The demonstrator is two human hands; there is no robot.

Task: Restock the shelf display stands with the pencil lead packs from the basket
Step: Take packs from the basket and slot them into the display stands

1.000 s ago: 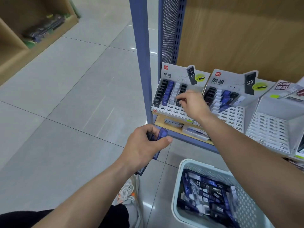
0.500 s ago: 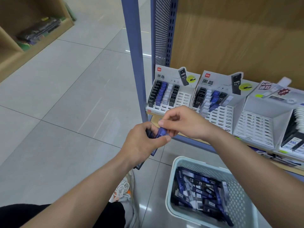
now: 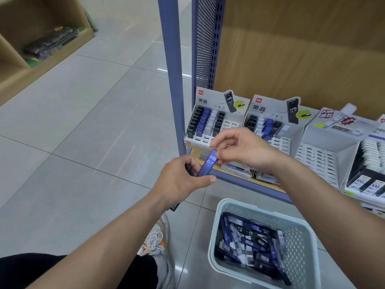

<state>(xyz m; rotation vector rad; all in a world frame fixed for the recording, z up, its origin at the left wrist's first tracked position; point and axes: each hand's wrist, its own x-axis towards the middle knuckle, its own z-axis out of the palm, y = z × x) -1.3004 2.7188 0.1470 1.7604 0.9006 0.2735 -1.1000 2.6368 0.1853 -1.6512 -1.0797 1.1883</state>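
1 blue pencil lead pack (image 3: pixel 209 162), slim flat plastic, printed HB 0.7, tilted between both hands: right hand (image 3: pixel 239 149) pinches its top end, its bottom end sits in left hand (image 3: pixel 181 180), which is curled round more dark packs, count unclear. Behind on the shelf (image 3: pixel 235 180), 2 white slotted card stands: end stand (image 3: pixel 210 101) with 4 rows of packs, second stand (image 3: pixel 268 109) part filled. Below, 1 pale perforated plastic basket (image 3: pixel 298 247) heaped with packs

A stationery shop: cardboard display stands (image 3: pixel 216 119) of HB 0.7 pencil lead packs line a blue-framed retail shelf (image 3: pixel 170 80) at right, above tiled floor (image 3: pixel 83 122).
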